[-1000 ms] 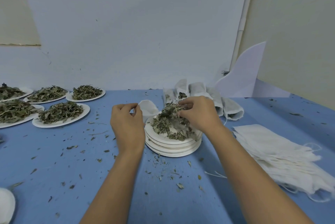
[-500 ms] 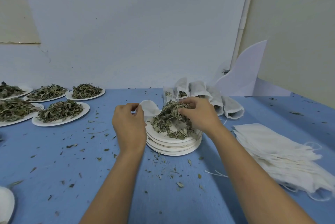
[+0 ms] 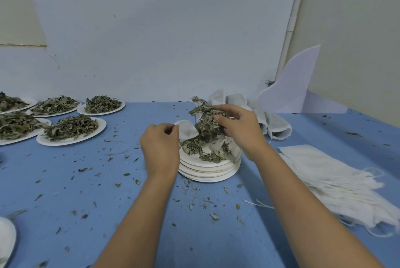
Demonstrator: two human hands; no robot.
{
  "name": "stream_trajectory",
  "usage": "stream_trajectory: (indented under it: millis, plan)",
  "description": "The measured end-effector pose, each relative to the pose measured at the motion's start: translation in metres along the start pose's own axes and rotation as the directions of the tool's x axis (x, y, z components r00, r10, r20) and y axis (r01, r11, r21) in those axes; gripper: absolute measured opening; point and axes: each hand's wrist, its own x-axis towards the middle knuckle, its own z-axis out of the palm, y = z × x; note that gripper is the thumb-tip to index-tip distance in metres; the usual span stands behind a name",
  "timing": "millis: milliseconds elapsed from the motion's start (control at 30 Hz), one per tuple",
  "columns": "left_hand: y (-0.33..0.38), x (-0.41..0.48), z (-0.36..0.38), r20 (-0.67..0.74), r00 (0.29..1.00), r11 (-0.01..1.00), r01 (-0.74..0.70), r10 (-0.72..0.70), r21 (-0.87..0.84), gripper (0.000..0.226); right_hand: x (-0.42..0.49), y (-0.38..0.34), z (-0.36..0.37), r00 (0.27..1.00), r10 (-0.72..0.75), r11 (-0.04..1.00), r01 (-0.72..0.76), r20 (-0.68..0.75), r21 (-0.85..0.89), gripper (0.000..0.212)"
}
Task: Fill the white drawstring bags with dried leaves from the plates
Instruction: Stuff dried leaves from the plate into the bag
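The right hand pinches a clump of dried leaves above the stack of plates, whose top plate holds a thin scatter of leaves. Just left of that clump, the left hand pinches the edge of a small white bag (its inside cannot be seen). Behind the right hand lie bulging bags. To its right spreads a flat pile of empty bags. Well left of the left hand, plates heaped with leaves sit on the blue table.
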Motion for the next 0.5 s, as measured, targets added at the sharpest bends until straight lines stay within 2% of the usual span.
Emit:
stream_trajectory:
  millis: [100,200,333,500]
  plan:
    - [0.002,0.0,0.0,0.005,1.0,1.0,0.009,-0.009,-0.01,0.024,-0.001,-0.001,-0.002,0.992,-0.032,0.999,0.034,0.124,-0.014,0.026]
    - [0.001,0.002,0.0,-0.017,0.998,0.998,0.06,-0.061,-0.02,0.02,-0.003,0.0,-0.002,0.979,-0.055,0.97,0.099,0.196,-0.224,0.022]
    - [0.0,0.003,0.0,-0.039,0.995,0.995,0.093,-0.095,-0.039,0.02,-0.003,0.0,0.006,0.977,-0.124,0.837,0.196,0.171,-0.511,0.02]
    - [0.0,0.002,0.002,-0.012,1.0,0.999,0.017,-0.017,0.03,0.016,-0.003,-0.001,0.018,0.978,-0.174,0.705,0.204,0.114,-0.679,0.026]
